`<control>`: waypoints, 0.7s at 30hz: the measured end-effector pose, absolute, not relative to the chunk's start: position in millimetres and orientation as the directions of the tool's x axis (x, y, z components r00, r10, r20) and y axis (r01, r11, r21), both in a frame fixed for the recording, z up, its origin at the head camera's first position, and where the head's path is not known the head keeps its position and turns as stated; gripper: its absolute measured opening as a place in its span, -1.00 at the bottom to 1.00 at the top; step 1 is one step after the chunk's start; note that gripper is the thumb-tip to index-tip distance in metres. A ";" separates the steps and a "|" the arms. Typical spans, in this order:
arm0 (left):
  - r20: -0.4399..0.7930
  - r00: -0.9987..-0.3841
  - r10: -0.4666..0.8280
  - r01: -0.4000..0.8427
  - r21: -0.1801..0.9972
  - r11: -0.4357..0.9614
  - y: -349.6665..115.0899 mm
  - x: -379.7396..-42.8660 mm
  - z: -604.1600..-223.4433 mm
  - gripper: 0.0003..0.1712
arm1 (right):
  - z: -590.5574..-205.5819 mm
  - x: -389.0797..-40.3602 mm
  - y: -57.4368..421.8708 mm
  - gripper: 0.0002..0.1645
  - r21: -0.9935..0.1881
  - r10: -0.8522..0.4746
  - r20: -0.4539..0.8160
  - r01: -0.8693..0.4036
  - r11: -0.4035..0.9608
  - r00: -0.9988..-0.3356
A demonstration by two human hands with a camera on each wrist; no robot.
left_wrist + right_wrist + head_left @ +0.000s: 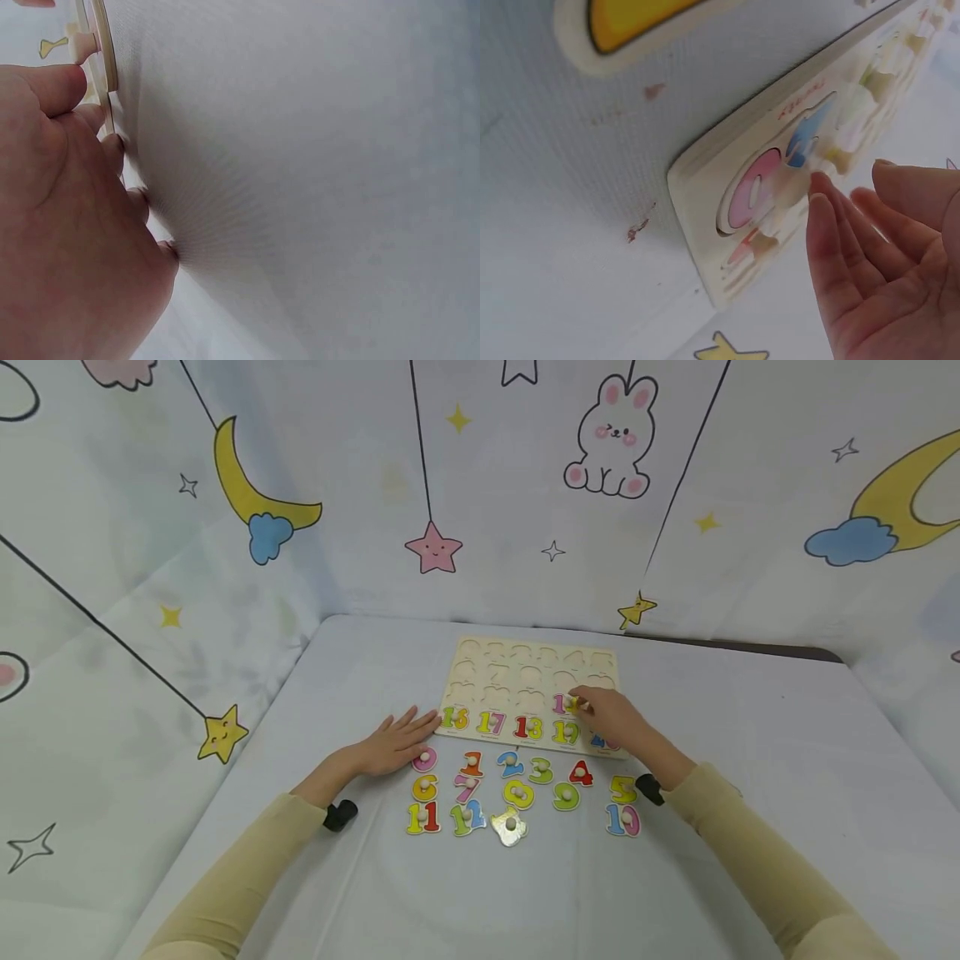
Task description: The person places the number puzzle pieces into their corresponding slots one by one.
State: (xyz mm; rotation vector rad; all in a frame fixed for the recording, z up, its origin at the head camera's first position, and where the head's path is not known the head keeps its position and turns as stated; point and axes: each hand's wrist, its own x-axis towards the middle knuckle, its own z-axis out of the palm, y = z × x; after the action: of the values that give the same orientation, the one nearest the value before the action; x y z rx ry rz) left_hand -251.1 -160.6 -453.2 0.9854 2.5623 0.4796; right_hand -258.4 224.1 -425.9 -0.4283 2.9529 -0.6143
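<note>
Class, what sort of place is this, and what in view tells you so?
Probably a children's play corner, perhaps staged for filming: a cartoon-printed backdrop, a white-covered table, and a wooden puzzle board with knobbed number pieces.

White cartoon-print backdrop (495, 485) — white table (787, 752).

Puzzle bd (530, 677) on tbl (360, 893); loose num pcs (518, 793) in 3 rows before it, backdrop (495, 468) behind

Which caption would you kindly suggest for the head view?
A number-puzzle board, the left hand at its near corner, the right hand over it, loose numbers in front.
</note>
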 end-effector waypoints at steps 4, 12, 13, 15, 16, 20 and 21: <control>-0.197 -0.694 0.693 0.574 0.428 0.697 -161.7 -251.1 -454.4 -0.33 | -420.4 -251.4 224.0 -0.54 -0.420 -0.293 -0.091 -0.231 0.878 -0.952; -0.192 -0.686 0.702 0.587 0.423 0.690 -162.2 -252.1 -453.4 -0.34 | -416.6 -225.2 225.5 -0.55 -0.377 -0.349 -0.078 -0.297 0.877 -0.934; -0.192 -0.687 0.701 0.586 0.424 0.691 -162.0 -252.1 -452.9 -0.34 | -416.4 -220.3 224.6 -0.55 -0.380 -0.350 -0.078 -0.297 0.876 -0.933; -0.195 -0.689 0.698 0.581 0.426 0.693 -161.9 -252.2 -452.3 -0.34 | -415.7 -209.3 220.9 -0.56 -0.385 -0.357 -0.078 -0.302 0.872 -0.931; -0.194 -0.689 0.698 0.581 0.428 0.693 -162.0 -252.3 -452.3 -0.34 | -415.9 -203.7 218.6 -0.56 -0.378 -0.368 -0.070 -0.317 0.870 -0.927; -0.196 -0.688 0.698 0.579 0.432 0.692 -162.2 -252.6 -453.1 -0.33 | -414.8 -182.2 204.3 -0.58 -0.337 -0.434 -0.024 -0.402 0.852 -0.900; -0.195 -0.689 0.698 0.578 0.434 0.691 -162.2 -252.5 -453.2 -0.33 | -414.5 -177.5 199.7 -0.58 -0.323 -0.456 -0.010 -0.428 0.844 -0.890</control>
State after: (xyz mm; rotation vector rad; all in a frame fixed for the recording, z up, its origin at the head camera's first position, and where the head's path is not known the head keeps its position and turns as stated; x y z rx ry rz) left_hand -252.5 -162.2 -453.2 1.0008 2.5578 0.4874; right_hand -177.5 199.7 -414.5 -0.7043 2.9331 -0.4833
